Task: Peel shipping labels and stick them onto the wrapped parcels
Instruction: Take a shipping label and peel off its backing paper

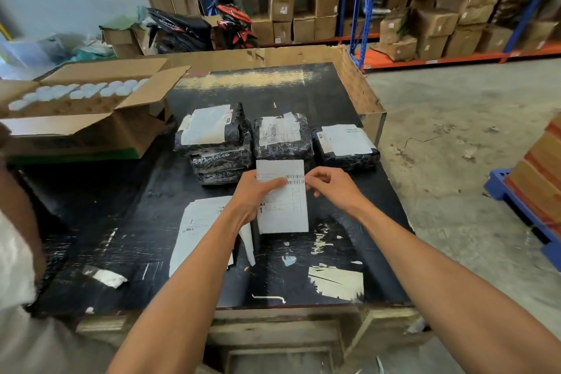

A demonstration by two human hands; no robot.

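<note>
I hold a white shipping label (pixel 283 215) upright above the black table (pixel 127 222). My left hand (pixel 255 196) grips its left edge with the thumb across the front. My right hand (pixel 332 188) pinches its right edge beside the barcode. Beyond the label lie several black wrapped parcels: a labelled stack on the left (pixel 212 130), a labelled middle one (pixel 282 136), a labelled right one (pixel 344 143), and one with no label showing (pixel 221 167) at the bottom of the left stack. More label sheets (pixel 197 222) lie under my left forearm.
An open carton of white-capped bottles (pixel 76 94) sits at the table's left. Another person's arm and white clothing (pixel 15 237) are at the far left. Paper scraps (pixel 337 281) dot the near table. A blue pallet with boxes (pixel 528 197) stands right; shelving stands behind.
</note>
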